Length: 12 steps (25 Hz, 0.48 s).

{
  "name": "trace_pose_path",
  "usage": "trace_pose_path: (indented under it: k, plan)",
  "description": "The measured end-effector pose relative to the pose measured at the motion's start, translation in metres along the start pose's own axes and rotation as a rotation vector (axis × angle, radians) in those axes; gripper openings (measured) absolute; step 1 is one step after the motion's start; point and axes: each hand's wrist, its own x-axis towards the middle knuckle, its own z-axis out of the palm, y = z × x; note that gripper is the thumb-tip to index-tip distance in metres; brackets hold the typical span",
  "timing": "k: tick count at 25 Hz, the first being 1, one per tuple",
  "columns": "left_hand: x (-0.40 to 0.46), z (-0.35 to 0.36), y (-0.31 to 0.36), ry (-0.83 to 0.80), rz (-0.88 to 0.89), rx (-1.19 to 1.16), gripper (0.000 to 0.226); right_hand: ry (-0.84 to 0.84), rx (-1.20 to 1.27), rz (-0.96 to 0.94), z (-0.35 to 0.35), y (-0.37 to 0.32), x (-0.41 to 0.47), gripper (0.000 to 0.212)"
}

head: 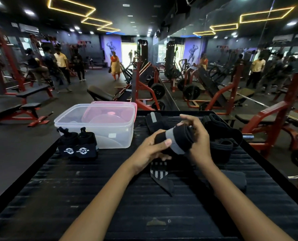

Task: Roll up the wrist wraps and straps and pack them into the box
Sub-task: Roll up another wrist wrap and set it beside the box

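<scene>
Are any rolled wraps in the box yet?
No, the clear box holds only a pink lid; two rolled wraps stand outside it on the table.

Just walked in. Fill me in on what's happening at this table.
A person is rolling a black wrap with a grey band, gripping it in both hands: the left hand holds one end, the right hand the other. Its striped tail hangs down to the black table. Two rolled wraps stand beside the clear plastic box, not yet packed. More loose straps lie to the right.
</scene>
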Motion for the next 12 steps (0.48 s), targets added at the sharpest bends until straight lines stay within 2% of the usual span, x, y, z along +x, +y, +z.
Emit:
trace_pose_path:
  k: [3, 6, 8, 10, 12]
  plan:
    - [-0.001, 0.007, -0.003, -0.016, 0.105, 0.216, 0.035, -0.079, 0.306, 0.173, -0.01, -0.002, 0.007, 0.028]
    - [-0.005, 0.0, 0.0, 0.055, 0.256, 0.522, 0.036, -0.108, 0.438, 0.327, -0.012, -0.004, 0.008, 0.019]
    - [-0.007, -0.006, 0.0, 0.108, 0.358, 0.808, 0.041, -0.121, 0.526, 0.399, -0.015, -0.005, 0.009, 0.018]
    - [-0.007, -0.008, -0.003, 0.109, 0.426, 1.105, 0.048, -0.186, 0.526, 0.42, -0.017, -0.005, 0.009, 0.028]
    - [-0.006, -0.01, -0.008, 0.101, 0.476, 1.27, 0.052, -0.276, 0.408, 0.321, -0.015, -0.006, 0.007, 0.02]
